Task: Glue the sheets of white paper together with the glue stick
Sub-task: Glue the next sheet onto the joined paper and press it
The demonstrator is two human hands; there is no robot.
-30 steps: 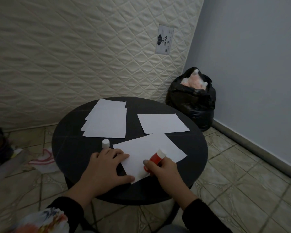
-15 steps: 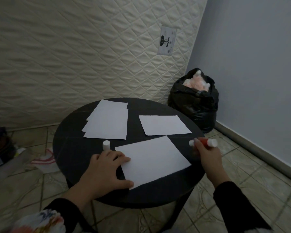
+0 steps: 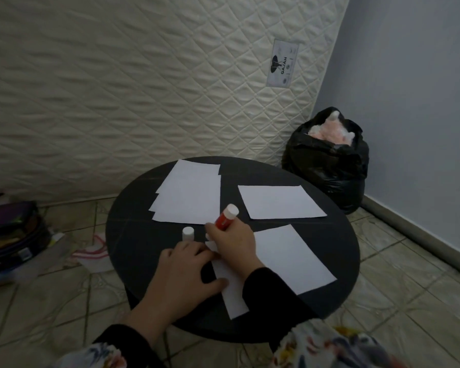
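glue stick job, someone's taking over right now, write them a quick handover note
Right hand grips the glue stick at the near sheet's far-left corner. Left hand lies open, pressing that sheet's left edge.
The cap stands on the table beside the left hand. A stack of sheets lies far left, a single sheet far right.
Done: cap off. How much glue is on cannot be told.
Left: glue, join sheets.

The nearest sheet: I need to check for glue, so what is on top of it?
On the nearest sheet, the left hand presses its left edge, and the right hand, gripping the glue stick, covers its far left corner. Any glue beneath them is hidden.
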